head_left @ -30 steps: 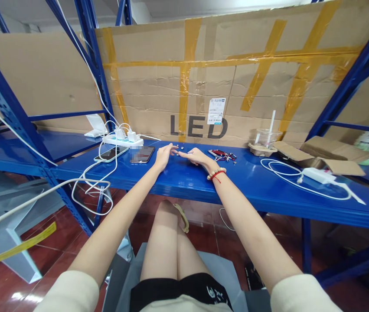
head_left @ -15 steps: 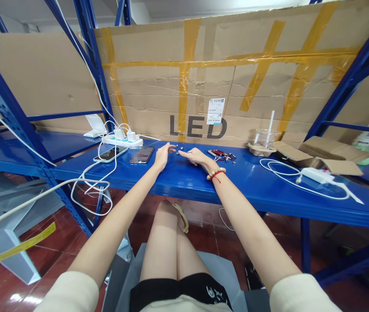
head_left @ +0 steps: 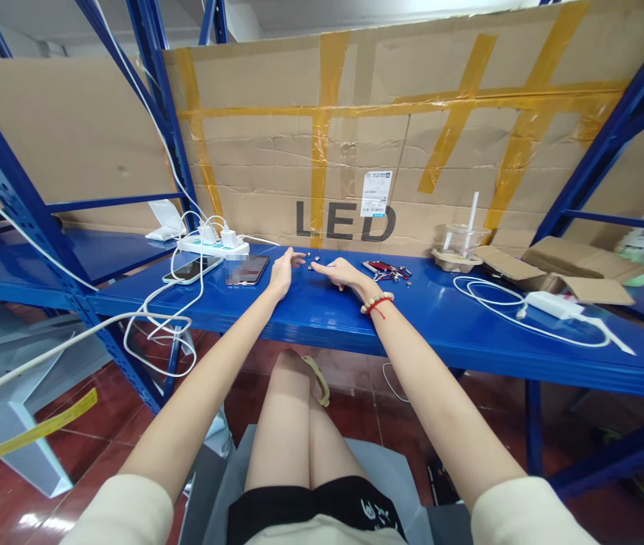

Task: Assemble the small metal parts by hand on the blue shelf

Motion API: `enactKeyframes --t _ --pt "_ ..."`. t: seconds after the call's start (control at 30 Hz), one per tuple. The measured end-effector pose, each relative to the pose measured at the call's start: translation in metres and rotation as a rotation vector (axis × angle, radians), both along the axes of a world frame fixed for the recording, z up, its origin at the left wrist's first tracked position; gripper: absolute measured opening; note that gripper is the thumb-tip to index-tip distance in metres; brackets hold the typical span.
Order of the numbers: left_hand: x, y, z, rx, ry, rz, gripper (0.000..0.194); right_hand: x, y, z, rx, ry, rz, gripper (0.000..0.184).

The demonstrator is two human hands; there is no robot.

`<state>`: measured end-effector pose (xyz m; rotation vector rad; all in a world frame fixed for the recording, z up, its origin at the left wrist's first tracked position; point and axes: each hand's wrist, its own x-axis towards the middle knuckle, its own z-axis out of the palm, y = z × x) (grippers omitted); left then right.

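Note:
My left hand rests on the blue shelf top, its fingers loosely stretched toward the right, with nothing visible in them. Facing it is my right hand, which has a beaded bracelet at the wrist. Its index finger points left, and the other fingers are bent under and partly hidden. By that fingertip lies a tiny shiny piece; whether they touch is hard to tell. Another small silver piece sits just behind it. To the right of my right hand is a pile of small red and silver metal items, too small to name.
Phones and a white power strip with tangled cables are on the left. A plastic cup with a straw, an opened carton and a white adapter stand right. A large cardboard sheet closes the back.
Both hands stay in nearly the same place. The fingers of my left hand shift very slightly, and the view drifts a little.

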<state>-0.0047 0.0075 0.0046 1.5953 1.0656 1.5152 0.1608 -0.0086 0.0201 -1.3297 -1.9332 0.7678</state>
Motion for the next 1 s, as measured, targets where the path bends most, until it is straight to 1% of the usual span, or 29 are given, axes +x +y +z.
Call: enactKeyframes --t 0.13,0.33,0.67,1.0 --pt "-0.0001 0.0011 -0.0003 -0.051 -0.001 0.009 0.052 -0.0001 0.0017 -0.0009 -0.003 -0.013 -0.004 0.060" --pt "0.0018 0.0020 -0.0006 -0.151 -0.053 -0.042 0.052 -0.0010 0.0018 -0.0006 -0.011 -0.017 0.009 0.060" --pt "0.0009 0.0036 -0.0012 -0.178 -0.019 -0.002 0.054 -0.0016 0.0006 -0.0002 -0.030 0.014 0.022 0.060" --pt "0.0010 0.0048 -0.0022 -0.178 -0.015 -0.006 0.052 -0.0025 -0.0010 0.0020 -0.017 -0.009 -0.002 0.059"
